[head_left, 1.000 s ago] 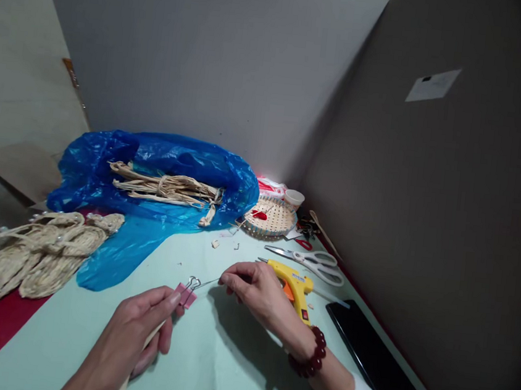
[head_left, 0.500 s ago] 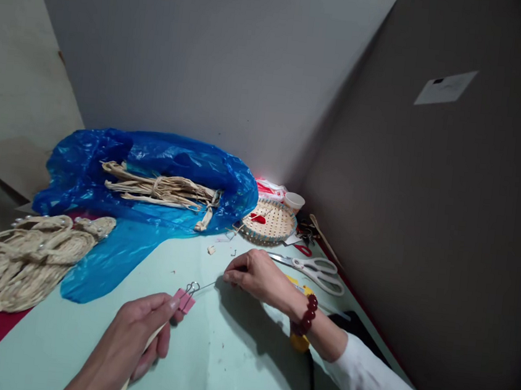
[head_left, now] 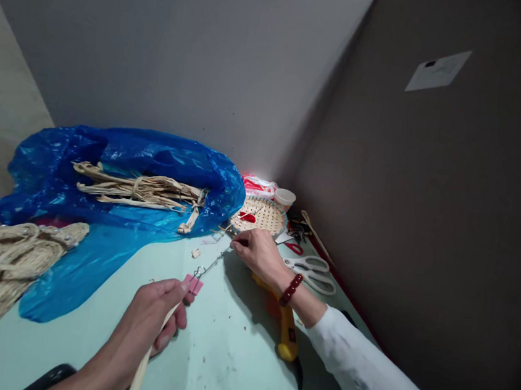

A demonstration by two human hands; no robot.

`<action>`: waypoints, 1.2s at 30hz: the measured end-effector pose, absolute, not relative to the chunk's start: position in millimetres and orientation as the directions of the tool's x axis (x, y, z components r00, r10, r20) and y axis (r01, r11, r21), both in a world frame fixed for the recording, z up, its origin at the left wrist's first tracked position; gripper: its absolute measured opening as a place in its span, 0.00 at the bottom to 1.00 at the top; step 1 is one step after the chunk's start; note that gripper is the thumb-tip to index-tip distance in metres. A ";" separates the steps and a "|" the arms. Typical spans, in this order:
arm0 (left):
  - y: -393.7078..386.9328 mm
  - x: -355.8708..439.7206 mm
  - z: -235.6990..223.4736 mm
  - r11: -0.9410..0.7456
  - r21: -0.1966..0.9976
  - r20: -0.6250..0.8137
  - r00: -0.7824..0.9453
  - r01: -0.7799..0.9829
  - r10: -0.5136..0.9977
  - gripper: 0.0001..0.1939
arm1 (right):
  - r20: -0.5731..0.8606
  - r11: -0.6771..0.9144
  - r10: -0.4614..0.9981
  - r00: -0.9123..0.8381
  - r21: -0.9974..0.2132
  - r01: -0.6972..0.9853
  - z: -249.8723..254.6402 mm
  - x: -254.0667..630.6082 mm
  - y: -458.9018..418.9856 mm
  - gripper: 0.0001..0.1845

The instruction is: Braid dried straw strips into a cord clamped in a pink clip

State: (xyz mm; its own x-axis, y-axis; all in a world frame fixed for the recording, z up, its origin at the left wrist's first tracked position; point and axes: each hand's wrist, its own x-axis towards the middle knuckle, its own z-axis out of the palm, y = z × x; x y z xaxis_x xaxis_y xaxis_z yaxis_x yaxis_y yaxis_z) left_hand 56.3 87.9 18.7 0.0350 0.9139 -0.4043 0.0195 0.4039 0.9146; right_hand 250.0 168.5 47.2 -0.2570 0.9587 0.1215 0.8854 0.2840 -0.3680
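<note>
My left hand (head_left: 150, 314) is closed on a pink binder clip (head_left: 194, 285), held between thumb and fingers. A pale flat straw strip (head_left: 141, 369) runs from the same grip down past my wrist. Beyond the clip, my right hand (head_left: 258, 255) pinches the far end of a thin dark wire-like line (head_left: 217, 260). That line stretches from the clip's wire handles up to my fingertips. Under my right wrist lies a yellow corded tool (head_left: 288, 344), partly covered by the hand. White-handled scissors (head_left: 316, 266) lie just right of that hand.
A blue plastic bag (head_left: 154, 143) holds a tied straw bundle (head_left: 140, 188). Woven straw sandals (head_left: 6, 261) lie at left. Behind my right hand are a round woven tray (head_left: 267, 217), a white cup (head_left: 285, 197) and red-handled scissors (head_left: 295, 247). A dark wall rises on the right.
The camera view has shifted, so the bag and sandals appear farther left. My right hand is a little farther from the clip, and a longer stretch of the thin line shows.
</note>
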 end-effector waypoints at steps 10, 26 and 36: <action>117.0 66.9 10.3 0.253 0.936 -0.284 0.099 0.243 0.954 0.22 | 0.090 0.329 0.941 -0.325 -0.035 0.944 35.3 239.3 178.9 0.13; 103.0 54.4 3.1 0.214 0.924 -0.286 0.200 0.318 0.937 0.21 | 0.114 0.414 0.904 -0.413 0.014 0.910 46.1 253.0 134.5 0.08; 95.1 50.9 8.8 0.235 0.933 -0.288 0.179 0.271 0.941 0.19 | 0.147 0.315 0.944 -0.295 -0.145 0.938 37.9 259.3 147.4 0.09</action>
State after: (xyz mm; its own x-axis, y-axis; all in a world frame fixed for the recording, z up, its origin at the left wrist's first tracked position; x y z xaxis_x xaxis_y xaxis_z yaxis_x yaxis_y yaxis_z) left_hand 50.9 95.1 8.8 0.1791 0.9406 -0.2885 0.2715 0.2346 0.9334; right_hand 259.3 147.4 37.9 -0.2948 0.9442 0.1468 0.9378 0.3153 -0.1453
